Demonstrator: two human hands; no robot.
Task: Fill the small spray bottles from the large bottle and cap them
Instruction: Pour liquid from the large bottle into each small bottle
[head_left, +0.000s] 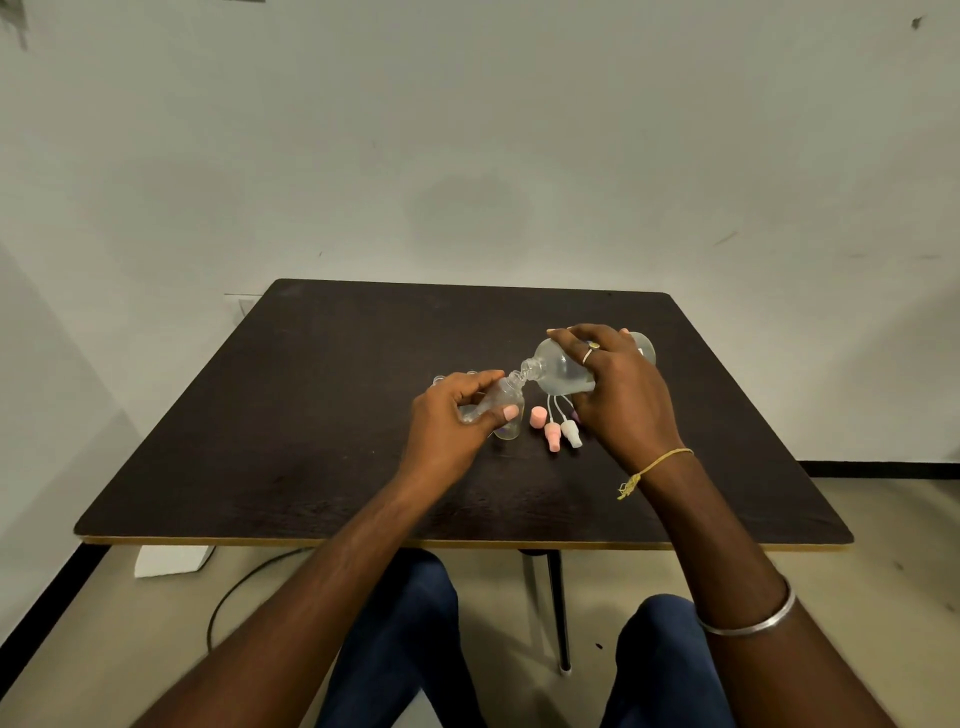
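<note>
My right hand (621, 395) grips the large clear bottle (558, 370), tipped on its side with its open neck pointing left; liquid lies in its lower half. My left hand (449, 423) holds a small clear spray bottle (498, 397) tilted, its mouth touching the large bottle's neck. A second small clear bottle (509, 428) stands just behind my left thumb. Loose spray caps lie on the table between my hands: a pink cap (538, 417), a pink sprayer (552, 435) and a white sprayer (570, 433), each sprayer with a thin tube. More small bottles (439, 381) peek out behind my left hand.
The dark wooden table (311, 441) stands against a pale wall. A purple piece (575, 414) shows under my right hand. Below the table edge are my legs in blue trousers, a table leg, a white block and a black cable on the floor.
</note>
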